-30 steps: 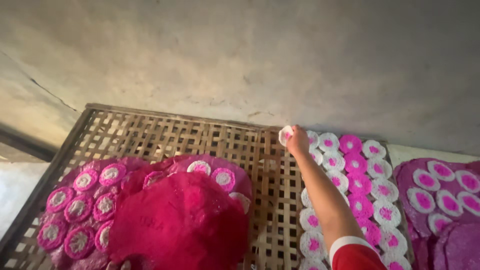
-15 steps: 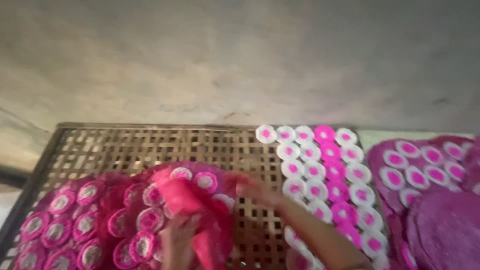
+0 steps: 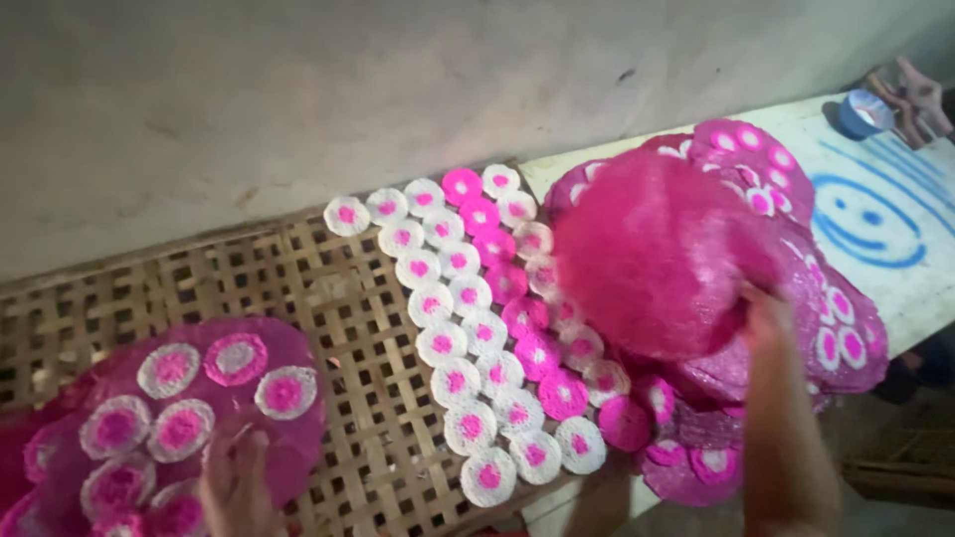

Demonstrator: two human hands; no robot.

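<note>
The right hand reaches up from five o'clock, and its fingers close on the edge of a large pink round sheet at three o'clock. The left hand, at seven o'clock, lies with loose fingers on a purple sheet with discs; whether it grips, I cannot tell. Between them, pink and white discs lie in rows on a woven bamboo tray.

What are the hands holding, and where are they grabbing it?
The right hand grips the big pink round sheet at its lower right edge. The left hand rests on the purple sheet with round wafers; a grip cannot be told.
</note>
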